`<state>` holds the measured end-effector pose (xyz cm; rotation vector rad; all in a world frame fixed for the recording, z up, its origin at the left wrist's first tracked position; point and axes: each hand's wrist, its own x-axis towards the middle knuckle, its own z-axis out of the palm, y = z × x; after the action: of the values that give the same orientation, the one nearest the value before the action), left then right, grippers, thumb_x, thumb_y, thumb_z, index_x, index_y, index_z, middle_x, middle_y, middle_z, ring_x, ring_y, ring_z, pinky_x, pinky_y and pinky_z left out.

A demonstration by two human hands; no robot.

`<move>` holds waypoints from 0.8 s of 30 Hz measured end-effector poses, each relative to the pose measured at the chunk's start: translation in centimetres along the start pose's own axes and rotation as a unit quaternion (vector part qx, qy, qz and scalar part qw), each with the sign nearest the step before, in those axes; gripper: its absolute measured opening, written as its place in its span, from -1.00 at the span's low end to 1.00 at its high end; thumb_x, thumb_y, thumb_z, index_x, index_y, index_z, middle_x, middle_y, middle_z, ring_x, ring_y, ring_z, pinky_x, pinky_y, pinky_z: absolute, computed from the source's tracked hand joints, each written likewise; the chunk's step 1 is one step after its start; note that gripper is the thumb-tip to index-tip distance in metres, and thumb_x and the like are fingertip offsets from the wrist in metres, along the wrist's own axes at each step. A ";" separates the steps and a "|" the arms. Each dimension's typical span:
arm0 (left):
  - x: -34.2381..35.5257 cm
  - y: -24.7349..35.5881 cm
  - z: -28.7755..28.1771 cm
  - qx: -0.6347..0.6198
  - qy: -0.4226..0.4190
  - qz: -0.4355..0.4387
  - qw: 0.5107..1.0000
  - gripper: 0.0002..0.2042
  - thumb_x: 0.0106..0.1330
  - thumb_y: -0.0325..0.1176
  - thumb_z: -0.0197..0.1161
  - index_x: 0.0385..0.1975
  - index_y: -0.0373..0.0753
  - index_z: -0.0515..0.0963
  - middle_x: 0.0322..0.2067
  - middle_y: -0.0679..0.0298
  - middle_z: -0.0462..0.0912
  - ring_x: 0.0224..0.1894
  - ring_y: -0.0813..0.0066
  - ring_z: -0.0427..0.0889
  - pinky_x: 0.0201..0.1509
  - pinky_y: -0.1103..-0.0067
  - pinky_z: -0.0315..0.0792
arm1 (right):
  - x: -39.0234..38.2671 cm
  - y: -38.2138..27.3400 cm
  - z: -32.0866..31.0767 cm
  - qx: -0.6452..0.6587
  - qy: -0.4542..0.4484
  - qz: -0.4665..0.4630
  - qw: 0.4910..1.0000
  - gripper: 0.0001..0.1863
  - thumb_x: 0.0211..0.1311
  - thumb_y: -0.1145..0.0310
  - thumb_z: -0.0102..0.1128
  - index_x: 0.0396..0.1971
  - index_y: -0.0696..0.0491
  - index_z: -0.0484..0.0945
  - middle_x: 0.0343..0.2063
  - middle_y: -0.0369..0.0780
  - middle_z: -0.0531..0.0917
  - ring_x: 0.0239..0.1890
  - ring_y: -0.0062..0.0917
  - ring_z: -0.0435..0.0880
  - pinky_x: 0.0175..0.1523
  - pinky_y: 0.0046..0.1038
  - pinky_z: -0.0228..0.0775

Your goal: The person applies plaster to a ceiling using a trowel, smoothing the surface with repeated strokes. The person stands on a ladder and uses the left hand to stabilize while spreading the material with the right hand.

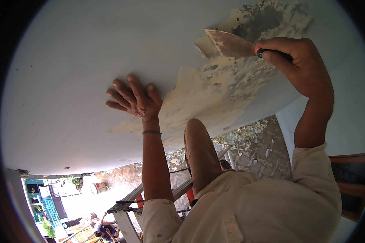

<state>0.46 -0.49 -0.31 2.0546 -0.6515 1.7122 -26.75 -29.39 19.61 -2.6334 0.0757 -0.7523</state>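
Observation:
My right hand (298, 60) is closed round the black and orange handle of a putty knife (232, 44). Its wide, stained blade lies at a lifted flap of paint (207, 47), at the edge of a bare patch (227, 81). Within that patch the surface is yellowish and grey, with dark blotches at the top. My left hand (138, 99) rests flat against the pale painted wall (81, 52), fingers spread, just left of the patch. It holds nothing. A thin dark band circles the left wrist.
Below me stands a metal ladder (125, 218), beside my bent knee. Paint flakes (247, 139) litter the ground along the wall's foot. A wooden-framed window (353, 182) is at the right. Far below left, a person (106, 231) sits near a white bucket (98, 188).

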 end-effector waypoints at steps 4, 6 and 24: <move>-0.3 0.1 -0.2 -0.002 -0.002 0.000 1.000 -0.36 0.62 0.13 -0.20 0.57 -0.08 0.25 0.64 0.07 -0.02 0.69 -0.04 -0.28 0.64 -0.07 -0.60 | 1.7 -0.7 5.8 -0.063 -0.038 -0.158 0.985 -0.82 0.32 0.41 0.38 -0.12 0.05 0.79 -0.33 -0.16 0.82 -0.41 -0.35 0.78 -0.27 -0.36 0.57; -0.2 -0.3 -0.2 0.001 -0.002 0.005 1.000 -0.35 0.62 0.14 -0.20 0.58 -0.08 0.23 0.65 0.08 -0.04 0.69 -0.01 -0.29 0.65 -0.04 -0.61 | 1.7 -1.0 5.6 -0.033 -0.044 -0.136 0.989 -0.82 0.33 0.41 0.38 -0.11 0.05 0.79 -0.32 -0.16 0.83 -0.39 -0.36 0.79 -0.27 -0.37 0.57; 0.0 0.1 -0.5 -0.007 0.000 0.005 1.000 -0.35 0.61 0.12 -0.18 0.57 -0.10 0.25 0.64 0.05 -0.02 0.70 -0.01 -0.31 0.65 -0.02 -0.63 | -2.5 -0.7 3.1 0.010 0.040 0.001 0.999 -0.76 0.36 0.51 0.35 -0.01 0.09 0.77 -0.24 -0.15 0.84 -0.29 -0.52 0.81 -0.20 -0.48 0.59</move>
<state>0.04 -0.32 -0.23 2.0456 -0.6740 1.7083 -27.34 -27.27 16.27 -2.5835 0.0914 -0.8525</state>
